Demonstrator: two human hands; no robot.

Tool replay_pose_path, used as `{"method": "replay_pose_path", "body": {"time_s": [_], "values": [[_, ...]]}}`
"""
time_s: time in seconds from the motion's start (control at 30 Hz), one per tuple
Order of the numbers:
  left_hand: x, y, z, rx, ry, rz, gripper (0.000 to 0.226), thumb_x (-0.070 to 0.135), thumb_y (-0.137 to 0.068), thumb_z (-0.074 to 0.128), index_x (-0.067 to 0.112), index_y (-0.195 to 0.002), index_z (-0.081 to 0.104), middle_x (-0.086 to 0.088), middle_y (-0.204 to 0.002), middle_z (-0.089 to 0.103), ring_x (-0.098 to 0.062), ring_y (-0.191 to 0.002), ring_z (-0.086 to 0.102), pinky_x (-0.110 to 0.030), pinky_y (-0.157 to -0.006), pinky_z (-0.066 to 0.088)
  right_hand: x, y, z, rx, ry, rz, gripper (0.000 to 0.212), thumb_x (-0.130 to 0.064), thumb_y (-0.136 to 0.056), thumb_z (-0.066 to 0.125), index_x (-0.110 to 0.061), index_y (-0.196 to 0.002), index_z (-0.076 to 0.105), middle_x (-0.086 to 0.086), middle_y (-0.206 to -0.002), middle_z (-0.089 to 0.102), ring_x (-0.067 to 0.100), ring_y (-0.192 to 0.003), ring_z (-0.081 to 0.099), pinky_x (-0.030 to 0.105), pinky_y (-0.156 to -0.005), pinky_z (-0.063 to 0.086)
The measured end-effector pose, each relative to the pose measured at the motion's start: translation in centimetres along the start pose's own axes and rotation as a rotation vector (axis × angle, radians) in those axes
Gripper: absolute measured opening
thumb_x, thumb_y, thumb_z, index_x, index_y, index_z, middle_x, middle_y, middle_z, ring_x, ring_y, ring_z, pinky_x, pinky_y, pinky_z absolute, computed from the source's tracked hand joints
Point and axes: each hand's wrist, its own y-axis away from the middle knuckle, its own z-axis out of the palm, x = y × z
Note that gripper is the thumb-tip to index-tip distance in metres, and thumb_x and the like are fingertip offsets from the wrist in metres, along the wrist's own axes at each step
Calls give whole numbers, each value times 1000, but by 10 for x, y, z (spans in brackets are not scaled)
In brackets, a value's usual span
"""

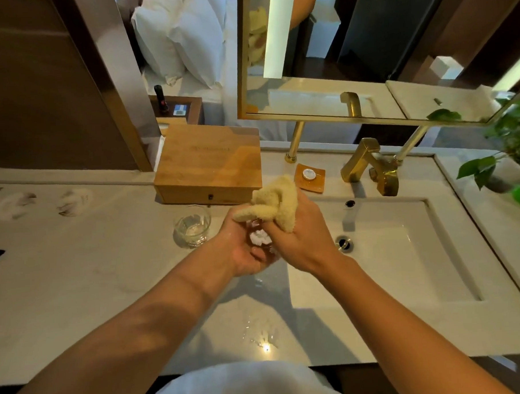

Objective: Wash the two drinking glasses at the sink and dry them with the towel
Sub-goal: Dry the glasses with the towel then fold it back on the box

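One clear drinking glass point(192, 226) stands upright on the counter, just left of my hands. A second glass point(258, 237) is held in my left hand point(244, 251), mostly hidden by fingers and cloth. My right hand point(302, 233) grips a yellow towel point(278, 200), which is bunched up and pressed against the held glass. Both hands meet above the counter at the left edge of the white sink basin point(389, 250).
A gold faucet point(367, 165) stands behind the basin, with a soap dish point(309, 176) to its left. A wooden box point(209, 163) sits at the back of the counter. A green plant point(509, 144) is at the far right. Water puddles point(260, 331) lie near the counter's front edge.
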Motion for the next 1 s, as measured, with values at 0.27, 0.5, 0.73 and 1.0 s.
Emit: {"method": "replay_pose_path", "body": {"time_s": [0.27,0.5,0.73,1.0], "values": [[-7,3,0,196,-1537,1679,30,46,-83,60,25,-103,67,-3,-91,57,-17,-78,55,-34,-58,51,-3,-12,-7,-68,-1128,1098,27,-30,-95,53,-12,-83,69,9,-72,68,23,-68,68,32,-58,56],[5,14,-21,-219,-1230,1236,94,36,-55,97,28,-135,48,19,-117,62,-4,-105,61,-17,-86,52,4,4,-8,-331,-1508,1124,29,-25,-92,50,-5,-104,67,17,-95,70,32,-87,69,40,-76,59],[3,2,-30,-339,-422,671,65,22,-50,91,9,-109,67,-8,-100,74,-23,-90,71,-33,-74,60,11,14,-1,-261,-1351,1102,52,-47,-102,43,-6,-126,67,19,-111,72,33,-98,70,42,-83,57],[35,28,-51,-345,-95,477,50,24,-66,88,12,-110,69,-16,-95,68,-27,-79,71,-46,-77,61,28,14,-60,-171,-1579,893,36,-32,-80,51,-7,-97,73,18,-100,66,37,-95,66,48,-91,53]]}}
